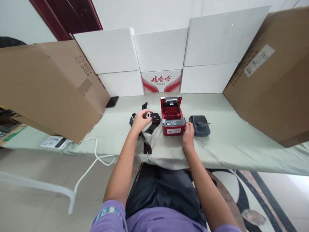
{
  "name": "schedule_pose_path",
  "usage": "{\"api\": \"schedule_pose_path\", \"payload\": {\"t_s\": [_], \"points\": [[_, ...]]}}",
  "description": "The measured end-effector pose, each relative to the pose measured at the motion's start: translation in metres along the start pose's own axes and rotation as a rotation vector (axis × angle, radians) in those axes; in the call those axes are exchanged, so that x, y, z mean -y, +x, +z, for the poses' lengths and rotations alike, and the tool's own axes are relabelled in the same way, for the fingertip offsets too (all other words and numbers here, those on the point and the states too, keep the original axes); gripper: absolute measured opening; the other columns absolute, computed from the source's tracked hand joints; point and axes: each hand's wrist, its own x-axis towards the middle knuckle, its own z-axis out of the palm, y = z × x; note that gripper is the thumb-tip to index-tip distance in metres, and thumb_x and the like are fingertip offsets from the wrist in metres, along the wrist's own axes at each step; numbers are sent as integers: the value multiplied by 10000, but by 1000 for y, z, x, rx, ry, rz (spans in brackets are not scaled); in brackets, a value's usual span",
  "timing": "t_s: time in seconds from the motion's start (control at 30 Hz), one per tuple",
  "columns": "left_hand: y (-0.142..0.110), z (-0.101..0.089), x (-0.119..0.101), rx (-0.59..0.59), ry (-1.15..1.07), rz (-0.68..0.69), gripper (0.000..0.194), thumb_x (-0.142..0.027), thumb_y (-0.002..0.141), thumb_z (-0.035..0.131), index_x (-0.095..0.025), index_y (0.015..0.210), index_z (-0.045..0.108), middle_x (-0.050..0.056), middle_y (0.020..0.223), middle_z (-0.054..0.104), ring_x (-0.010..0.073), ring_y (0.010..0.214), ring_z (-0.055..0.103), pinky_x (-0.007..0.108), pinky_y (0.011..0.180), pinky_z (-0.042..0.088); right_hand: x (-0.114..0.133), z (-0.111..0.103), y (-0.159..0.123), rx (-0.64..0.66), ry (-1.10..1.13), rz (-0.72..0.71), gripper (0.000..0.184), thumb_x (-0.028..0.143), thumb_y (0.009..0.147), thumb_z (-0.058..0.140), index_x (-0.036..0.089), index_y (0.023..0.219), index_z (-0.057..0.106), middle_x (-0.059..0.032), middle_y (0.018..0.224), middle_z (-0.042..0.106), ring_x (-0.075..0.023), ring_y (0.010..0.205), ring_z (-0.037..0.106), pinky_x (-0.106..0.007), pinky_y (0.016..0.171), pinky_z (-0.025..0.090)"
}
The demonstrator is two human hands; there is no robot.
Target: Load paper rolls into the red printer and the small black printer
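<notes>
My left hand (pixel 141 122) is closed on a small roll (pixel 148 115) with a white end and a dark hole in its middle. Around and under that hand lies glossy black ribbon (pixel 147 149), loosely strewn on the table. Right of it stands a small red printer (pixel 173 131) with a grey top panel, its lid (pixel 171 101) raised and the red bay exposed. My right hand (pixel 188 133) grips the printer's right front corner, its fingertips partly hidden. Beside this hand sits a dark grey case (pixel 202 130) with a thin flat piece on top.
White boxes (pixel 161 49) line the back of the cloth-covered table (pixel 236 143). Large cardboard boxes stand at the left (pixel 49 82) and right (pixel 282 91). A black phone (pixel 112 102) lies near the left box. A white power strip (pixel 55 142) with its cable is at the front left.
</notes>
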Motion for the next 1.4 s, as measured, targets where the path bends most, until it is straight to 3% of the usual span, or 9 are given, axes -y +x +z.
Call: {"api": "schedule_pose_path", "payload": {"t_s": [0.13,0.23,0.33,0.47,0.63,0.8,1.03,1.13,1.4], "points": [[-7,7,-16,-33,-605,-49,360,-523,791,678,-234,990,598,64,1133,720,225,1018,708,370,883,551,0,0,0,-2,3,-1,301,475,900,458,210,949,592,-29,935,626,-193,901,553,-330,852,420],[-10,15,-28,-54,-770,-129,419,-570,785,676,-261,1030,534,36,1090,710,224,938,729,368,804,563,-1,1,0,-1,3,5,300,473,901,455,209,947,590,-26,919,618,-191,880,548,-331,837,418],[-9,22,-32,-65,-796,-158,356,-466,767,701,-262,1001,526,-2,925,691,188,796,711,302,670,537,-3,1,1,2,6,2,301,476,900,455,211,947,588,-26,911,614,-191,864,539,-336,832,419],[-8,31,-31,-83,-743,-69,348,-383,700,779,-247,947,576,0,996,697,170,877,697,271,716,547,-6,1,3,-3,2,0,300,484,895,465,215,934,592,-26,913,616,-194,873,538,-338,841,418],[-9,36,-34,5,-683,90,444,-282,618,869,-226,997,645,37,1072,714,197,1028,688,301,873,559,-9,0,4,-4,-8,5,312,498,893,474,213,932,596,-24,906,613,-191,869,536,-325,823,417],[-6,33,-39,96,-577,137,363,-318,698,830,-195,992,657,53,1012,728,207,971,700,316,819,572,-12,0,5,1,-16,12,305,488,895,465,215,939,593,-25,911,615,-191,868,544,-319,822,423],[3,36,-34,170,-448,155,368,-350,843,696,-239,1186,620,29,942,717,165,796,683,284,715,545,-11,0,5,5,-18,33,308,493,891,462,220,947,593,-29,920,632,-197,877,560,-323,825,451],[16,42,-29,212,-272,206,304,-320,882,633,-235,1173,640,27,919,723,173,816,679,300,746,542,-8,1,4,-1,-23,33,298,484,887,462,219,933,590,-26,900,629,-195,862,558,-322,818,448],[59,68,-41,416,351,345,449,-267,832,716,-167,1268,680,108,1232,719,249,1115,668,349,1000,504,-2,3,3,-13,-23,35,303,488,863,460,214,905,582,-28,888,629,-190,851,556,-321,821,445]]}}
